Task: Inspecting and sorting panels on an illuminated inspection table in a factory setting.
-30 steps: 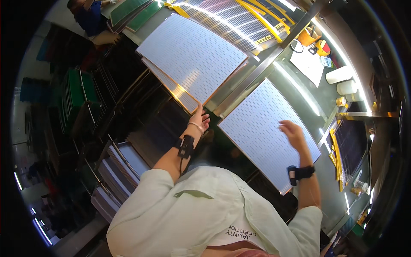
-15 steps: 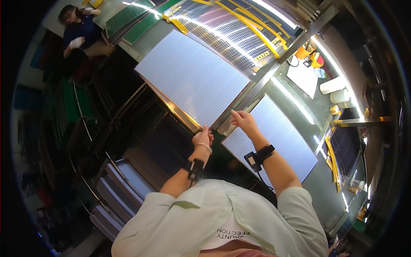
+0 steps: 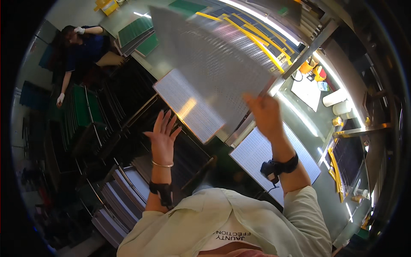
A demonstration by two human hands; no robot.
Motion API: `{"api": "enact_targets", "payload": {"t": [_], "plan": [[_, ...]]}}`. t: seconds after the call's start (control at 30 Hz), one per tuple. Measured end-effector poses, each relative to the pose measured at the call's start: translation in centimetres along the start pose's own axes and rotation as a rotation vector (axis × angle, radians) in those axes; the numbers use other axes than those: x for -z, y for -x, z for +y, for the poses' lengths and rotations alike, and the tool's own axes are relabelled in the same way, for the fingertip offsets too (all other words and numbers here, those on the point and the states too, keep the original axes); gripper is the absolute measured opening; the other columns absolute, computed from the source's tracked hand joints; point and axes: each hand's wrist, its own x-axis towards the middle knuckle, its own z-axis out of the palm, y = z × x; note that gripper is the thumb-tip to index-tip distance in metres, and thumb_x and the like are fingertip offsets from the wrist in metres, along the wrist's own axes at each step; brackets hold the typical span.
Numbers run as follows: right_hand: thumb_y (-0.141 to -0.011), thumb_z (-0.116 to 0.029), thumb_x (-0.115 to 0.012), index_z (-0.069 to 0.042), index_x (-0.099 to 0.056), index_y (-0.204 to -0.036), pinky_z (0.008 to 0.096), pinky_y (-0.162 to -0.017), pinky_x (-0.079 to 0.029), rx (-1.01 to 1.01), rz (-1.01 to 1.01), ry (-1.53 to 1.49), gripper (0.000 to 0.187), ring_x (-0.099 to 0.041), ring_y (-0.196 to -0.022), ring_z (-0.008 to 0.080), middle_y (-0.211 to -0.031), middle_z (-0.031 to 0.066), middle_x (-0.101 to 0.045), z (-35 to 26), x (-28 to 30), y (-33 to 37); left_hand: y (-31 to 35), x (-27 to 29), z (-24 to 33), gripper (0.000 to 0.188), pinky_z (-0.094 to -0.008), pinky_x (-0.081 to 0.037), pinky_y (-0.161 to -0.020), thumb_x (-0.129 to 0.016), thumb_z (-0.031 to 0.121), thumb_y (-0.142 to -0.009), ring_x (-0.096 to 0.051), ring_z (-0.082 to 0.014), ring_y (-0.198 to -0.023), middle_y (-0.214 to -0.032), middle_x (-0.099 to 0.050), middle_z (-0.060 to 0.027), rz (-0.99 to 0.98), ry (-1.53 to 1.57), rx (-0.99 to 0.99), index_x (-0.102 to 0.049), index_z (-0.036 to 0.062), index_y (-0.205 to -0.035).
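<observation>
My right hand [image 3: 266, 115] grips the near right corner of a thin dotted circuit-board panel [image 3: 209, 64], its fingers closed on the edge. That panel is raised and tilted, grey and smeared by motion. Beneath it, partly covered, lies a white dotted panel [image 3: 182, 96] with a copper-coloured edge and a yellowish glare. To the left and nearer to me, my left hand [image 3: 163, 135] is in the air with fingers spread, touching nothing. A similar white panel [image 3: 295, 150] rests on the bench to the right, partly behind my right forearm.
Yellow-edged printing films [image 3: 244, 40] lie at the back. Paper [image 3: 306, 90], white rolls [image 3: 336, 97] and tape stand at right. Racks of green boards [image 3: 81, 111] and pale boards [image 3: 115, 201] are at left. A gloved co-worker [image 3: 85, 49] is at far left.
The upper panel has risen off the one beneath and tilted, held by my right hand. My left hand has let go of the edge, moved left and opened. The co-worker has reached down one arm.
</observation>
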Motion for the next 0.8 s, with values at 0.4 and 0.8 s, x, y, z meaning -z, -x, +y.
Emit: {"api": "enact_targets", "payload": {"t": [0.4,0.8], "plan": [[-0.063,-0.029,-0.071,-0.002,-0.052,-0.1,0.0443,-0.097,-0.037,0.707,-0.39,0.71,0.05,-0.044,-0.115,0.0379,-0.121,0.0173,-0.048,14.8,-12.2,4.7,-3.8,5.4,-15.1,0.056,-0.0483,-0.033,-0.099,-0.029,0.042,-0.094,-0.043,-0.035,-0.117,-0.131,-0.04,-0.0181,0.025,0.625,0.446,-0.03,0.001,-0.132],[-0.075,-0.021,-0.061,-0.002,-0.053,-0.087,0.0376,-0.069,-0.049,0.642,-0.457,0.757,0.023,-0.059,-0.084,0.0324,-0.097,0.0186,-0.058,15.0,-12.0,3.3,-3.4,2.5,-12.9,0.062,-0.0476,-0.033,-0.099,-0.028,0.05,-0.092,-0.041,-0.0329,-0.118,-0.132,-0.039,-0.0169,0.227,0.551,0.429,-0.03,0.0027,-0.133]]}}
